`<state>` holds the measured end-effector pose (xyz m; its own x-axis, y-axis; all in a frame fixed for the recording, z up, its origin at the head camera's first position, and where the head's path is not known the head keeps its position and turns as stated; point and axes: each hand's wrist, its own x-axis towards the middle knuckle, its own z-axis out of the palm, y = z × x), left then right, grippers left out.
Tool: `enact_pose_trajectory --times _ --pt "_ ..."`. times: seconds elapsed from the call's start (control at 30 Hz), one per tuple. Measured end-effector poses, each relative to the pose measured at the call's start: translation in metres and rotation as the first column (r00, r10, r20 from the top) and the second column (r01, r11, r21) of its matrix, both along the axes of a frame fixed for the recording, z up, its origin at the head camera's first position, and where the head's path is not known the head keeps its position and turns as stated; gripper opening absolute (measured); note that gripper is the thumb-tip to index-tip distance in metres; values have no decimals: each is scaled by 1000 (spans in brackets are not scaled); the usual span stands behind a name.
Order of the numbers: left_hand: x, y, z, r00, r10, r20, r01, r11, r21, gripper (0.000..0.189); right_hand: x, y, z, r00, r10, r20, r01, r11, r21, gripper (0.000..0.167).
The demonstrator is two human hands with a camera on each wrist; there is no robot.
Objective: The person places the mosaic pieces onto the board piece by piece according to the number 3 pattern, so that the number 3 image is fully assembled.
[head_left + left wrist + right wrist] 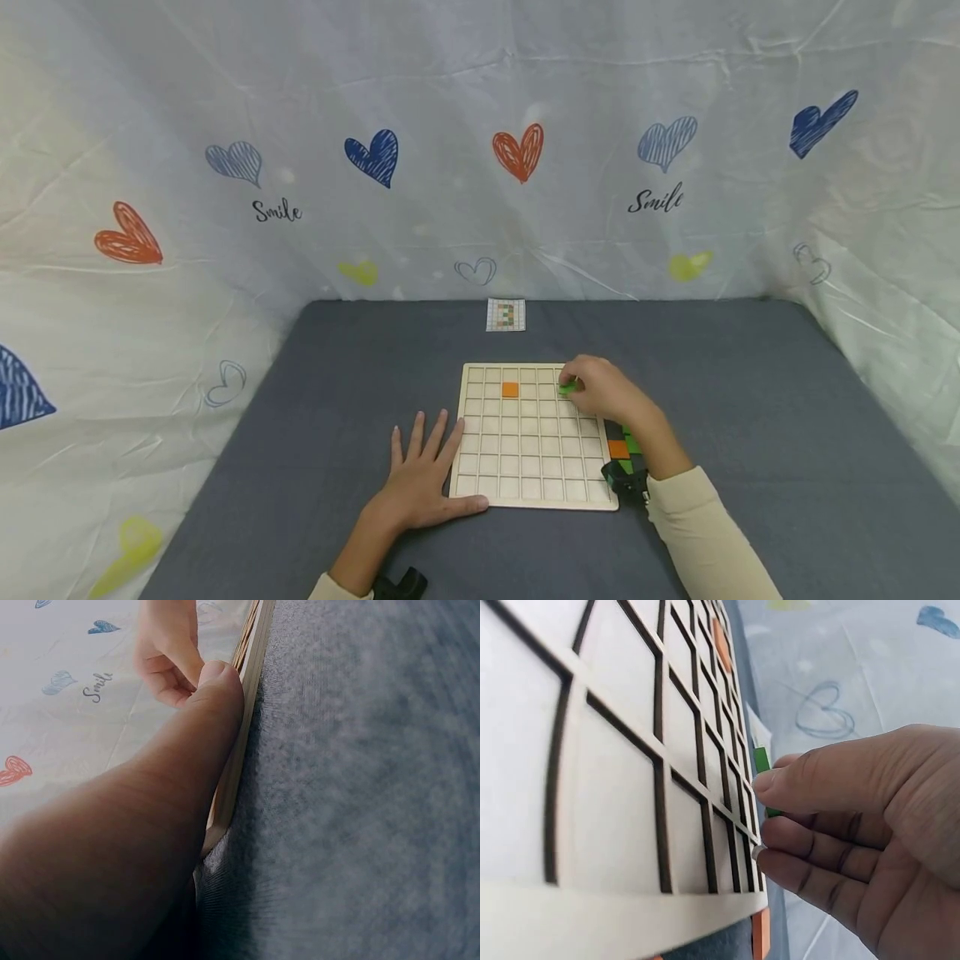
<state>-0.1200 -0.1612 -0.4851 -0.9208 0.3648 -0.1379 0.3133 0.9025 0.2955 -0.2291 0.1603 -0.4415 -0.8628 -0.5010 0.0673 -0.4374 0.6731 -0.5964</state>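
A wooden grid board [525, 492] with square recesses lies on the table. My right hand [602, 389] pinches a green square tile [762, 761] between thumb and fingers, over the board's far right part. One orange tile [510, 390] sits in a cell of the second row from the far edge. My left hand [422, 482] lies with fingers spread at the board's left side, its thumb touching the near left corner. In the left wrist view the left thumb [217, 690] presses along the board's edge [238, 761].
Several orange and green tiles [618, 450] lie on the dark grey table [337, 400] just right of the board, partly hidden by the right arm. A small printed pattern card [506, 315] lies at the table's far edge, before a white curtain [450, 75] with hearts.
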Motion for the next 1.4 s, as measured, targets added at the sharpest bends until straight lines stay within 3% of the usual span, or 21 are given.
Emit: enact_pose_trajectory --times 0.3,0.73,1.1,1.4 --pt "-2 1 0 1000 3 -3 -3 1000 -5 116 1 -12 -4 999 38 -11 -39 999 -28 27" --pt "1 1 -1 1000 -8 -15 8 1000 26 114 6 -31 -12 996 49 -69 -48 999 17 19" --pt "1 1 0 1000 0 -16 1 1000 14 114 6 -36 -17 985 64 -159 -63 998 9 18" --pt "1 0 -1 1000 -3 -23 4 1000 21 114 4 -39 -17 989 59 -135 -65 997 -39 27"
